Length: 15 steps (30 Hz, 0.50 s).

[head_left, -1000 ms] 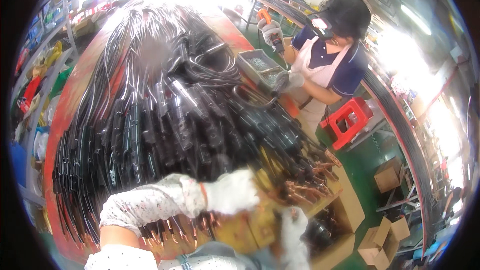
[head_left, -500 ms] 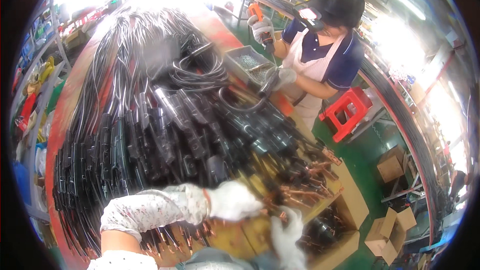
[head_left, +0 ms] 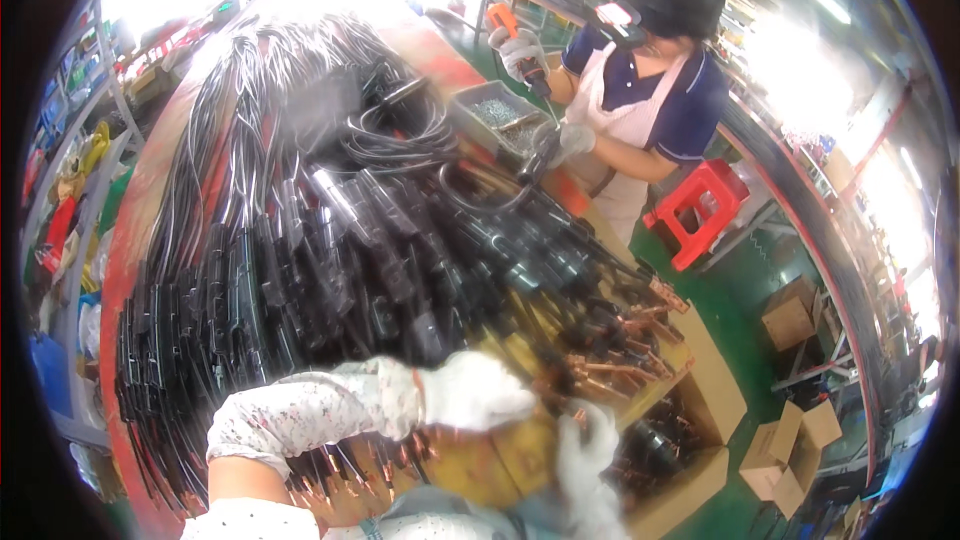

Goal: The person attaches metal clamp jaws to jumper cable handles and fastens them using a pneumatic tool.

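Note:
My left hand (head_left: 482, 392), in a white glove with a flowered sleeve, reaches across the near part of the bench with its fingers curled in. What it holds, if anything, is hidden. Close to its right, my right hand (head_left: 588, 445), also gloved, has thumb and fingers bent together around something small, blurred by motion. Just beyond both hands lies a pile of copper-coloured rod ends (head_left: 610, 365) on black parts. Many glossy black tubular pieces (head_left: 330, 270) lie side by side across the bench, with long black cables (head_left: 225, 130) running away from them.
An open carton (head_left: 700, 485) with black and copper parts stands at the bench's right edge. Across the bench, a co-worker (head_left: 640, 90) holds an orange power screwdriver (head_left: 503, 20) above a grey screw tray (head_left: 495, 115). Behind are a red stool (head_left: 695, 210) and an open box (head_left: 785, 455).
My hands stay close together; the left has shifted slightly right and its fingers look more tucked in. The co-worker's screwdriver has moved a little left.

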Each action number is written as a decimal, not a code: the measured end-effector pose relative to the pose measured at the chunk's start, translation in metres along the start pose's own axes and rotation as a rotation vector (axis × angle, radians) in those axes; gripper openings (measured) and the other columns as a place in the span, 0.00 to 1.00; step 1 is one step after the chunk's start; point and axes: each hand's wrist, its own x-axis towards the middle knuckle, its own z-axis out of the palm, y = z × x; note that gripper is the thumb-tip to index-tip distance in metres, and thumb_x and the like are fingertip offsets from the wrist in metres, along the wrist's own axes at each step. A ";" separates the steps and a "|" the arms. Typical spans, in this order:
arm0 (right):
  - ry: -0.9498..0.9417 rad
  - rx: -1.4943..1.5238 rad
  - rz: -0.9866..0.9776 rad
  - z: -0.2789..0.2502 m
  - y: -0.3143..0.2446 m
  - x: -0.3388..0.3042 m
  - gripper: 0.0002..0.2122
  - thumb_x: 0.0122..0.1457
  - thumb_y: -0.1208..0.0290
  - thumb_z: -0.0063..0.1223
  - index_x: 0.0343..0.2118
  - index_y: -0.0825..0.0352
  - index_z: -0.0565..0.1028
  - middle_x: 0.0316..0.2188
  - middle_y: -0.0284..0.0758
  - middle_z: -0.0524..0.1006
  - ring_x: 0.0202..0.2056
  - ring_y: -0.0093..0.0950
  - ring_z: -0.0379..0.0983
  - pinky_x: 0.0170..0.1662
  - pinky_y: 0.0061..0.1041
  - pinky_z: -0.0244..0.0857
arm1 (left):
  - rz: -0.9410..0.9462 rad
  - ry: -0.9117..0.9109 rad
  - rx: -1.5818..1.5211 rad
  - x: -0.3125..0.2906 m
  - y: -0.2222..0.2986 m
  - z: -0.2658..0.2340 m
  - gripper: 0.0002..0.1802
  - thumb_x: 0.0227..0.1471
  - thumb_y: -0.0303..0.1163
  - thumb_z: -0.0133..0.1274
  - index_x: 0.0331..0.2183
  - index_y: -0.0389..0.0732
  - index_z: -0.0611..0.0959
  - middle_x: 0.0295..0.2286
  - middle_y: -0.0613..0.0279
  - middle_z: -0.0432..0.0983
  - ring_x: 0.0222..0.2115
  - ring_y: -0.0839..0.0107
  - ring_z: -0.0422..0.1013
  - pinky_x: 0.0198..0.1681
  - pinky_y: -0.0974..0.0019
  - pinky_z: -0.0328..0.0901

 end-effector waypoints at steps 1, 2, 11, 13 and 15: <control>-0.001 -0.004 0.026 0.001 0.001 0.001 0.15 0.46 0.75 0.66 0.39 0.59 0.78 0.33 0.36 0.77 0.32 0.37 0.75 0.34 0.32 0.69 | 0.043 0.066 -0.036 -0.001 -0.002 0.003 0.05 0.52 0.38 0.55 0.26 0.51 0.78 0.18 0.66 0.75 0.16 0.60 0.73 0.17 0.60 0.65; 0.004 -0.020 -0.026 0.005 0.003 0.005 0.16 0.46 0.74 0.66 0.40 0.59 0.78 0.33 0.36 0.76 0.32 0.37 0.75 0.35 0.33 0.69 | 0.002 -0.004 -0.063 0.000 -0.004 0.002 0.02 0.50 0.37 0.55 0.28 0.53 0.80 0.20 0.65 0.76 0.18 0.60 0.74 0.18 0.60 0.65; -0.222 0.181 0.059 -0.018 -0.011 0.017 0.21 0.49 0.75 0.62 0.49 0.64 0.76 0.35 0.38 0.79 0.34 0.36 0.79 0.40 0.29 0.73 | -0.145 -0.116 -0.014 0.008 -0.019 -0.012 0.10 0.47 0.32 0.56 0.35 0.48 0.84 0.30 0.62 0.79 0.36 0.57 0.75 0.39 0.58 0.69; -0.360 0.509 0.435 -0.024 -0.012 0.015 0.22 0.52 0.71 0.61 0.53 0.63 0.73 0.35 0.40 0.80 0.34 0.36 0.80 0.41 0.29 0.74 | -0.142 -0.154 -0.018 0.011 -0.019 -0.013 0.09 0.47 0.32 0.56 0.34 0.47 0.84 0.30 0.61 0.79 0.36 0.58 0.75 0.38 0.58 0.69; -0.449 0.339 0.358 -0.027 -0.033 0.032 0.23 0.55 0.68 0.60 0.54 0.62 0.72 0.36 0.40 0.80 0.35 0.36 0.80 0.40 0.30 0.74 | -0.129 -0.125 -0.022 0.008 -0.018 -0.014 0.06 0.46 0.32 0.56 0.31 0.45 0.83 0.26 0.59 0.78 0.30 0.57 0.74 0.36 0.58 0.68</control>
